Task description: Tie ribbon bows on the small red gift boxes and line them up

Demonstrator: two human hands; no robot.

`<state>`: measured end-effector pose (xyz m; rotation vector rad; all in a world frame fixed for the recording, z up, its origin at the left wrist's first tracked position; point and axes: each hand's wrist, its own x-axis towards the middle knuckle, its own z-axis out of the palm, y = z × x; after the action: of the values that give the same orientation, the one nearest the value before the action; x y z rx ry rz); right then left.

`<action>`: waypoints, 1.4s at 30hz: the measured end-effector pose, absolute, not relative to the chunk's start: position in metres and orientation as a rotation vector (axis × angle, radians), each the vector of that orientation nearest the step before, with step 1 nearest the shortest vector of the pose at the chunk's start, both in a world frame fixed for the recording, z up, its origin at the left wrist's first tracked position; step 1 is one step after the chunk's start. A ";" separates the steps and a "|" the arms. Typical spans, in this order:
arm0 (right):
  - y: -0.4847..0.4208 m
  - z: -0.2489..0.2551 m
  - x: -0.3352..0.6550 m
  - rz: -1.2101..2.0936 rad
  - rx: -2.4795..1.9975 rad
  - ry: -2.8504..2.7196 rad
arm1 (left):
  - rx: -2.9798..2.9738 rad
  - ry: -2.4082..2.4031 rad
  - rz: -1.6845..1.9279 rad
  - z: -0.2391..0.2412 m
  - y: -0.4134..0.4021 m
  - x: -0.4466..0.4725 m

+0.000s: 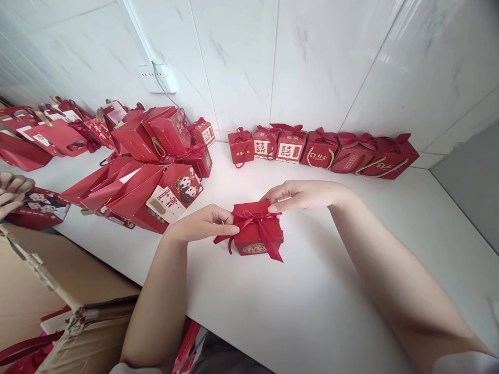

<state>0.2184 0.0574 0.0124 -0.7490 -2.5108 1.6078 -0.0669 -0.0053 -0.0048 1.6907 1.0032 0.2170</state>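
Observation:
A small red gift box (pixel 252 248) with a gold round emblem on its front stands on the white table before me. A dark red ribbon (pixel 268 239) is tied in a bow over its top, and one long tail hangs down the front. My left hand (pixel 208 222) pinches the bow's left side between thumb and fingers. At the top right of the box, my right hand (pixel 288 196) is closed on the bow's right side, thumb in front. Its other fingertips are partly hidden behind the box.
Finished-looking red boxes (pixel 288 145) line the wall. Red gift bags (pixel 132 192) crowd the left, near another person's hand (pixel 13 192). An open cardboard box (pixel 97 332) stands at the lower left. A socket (pixel 156 79) is on the tiled wall.

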 end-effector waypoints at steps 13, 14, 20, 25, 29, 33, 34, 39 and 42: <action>0.061 0.007 0.218 1.657 -0.720 -2.504 | 1.719 0.953 0.206 -0.003 -0.007 -0.067; 0.061 0.007 0.219 1.660 -0.713 -2.508 | 1.718 0.946 0.196 -0.003 -0.007 -0.067; 0.061 0.006 0.219 1.651 -0.718 -2.524 | 1.728 0.908 0.195 -0.003 -0.005 -0.069; 0.061 0.007 0.219 1.684 -0.707 -2.510 | 1.697 0.864 0.190 -0.005 -0.005 -0.070; 0.061 0.009 0.220 1.715 -0.668 -2.494 | 1.693 0.873 0.180 -0.005 -0.004 -0.072; 0.062 0.010 0.222 1.773 -0.624 -2.445 | 1.729 0.870 0.160 -0.004 -0.003 -0.072; 0.062 0.011 0.223 1.780 -0.624 -2.434 | 1.734 0.866 0.157 -0.004 -0.003 -0.071; 0.060 0.013 0.221 1.693 -0.769 -2.422 | 1.718 0.852 0.160 -0.003 -0.004 -0.067; 0.059 0.012 0.219 1.784 -0.671 -2.424 | 1.686 0.830 0.130 -0.003 -0.006 -0.065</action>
<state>0.2187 0.0594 0.0120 -0.6709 -2.4242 1.7838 -0.0654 -0.0056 -0.0030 1.6863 0.8297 0.1300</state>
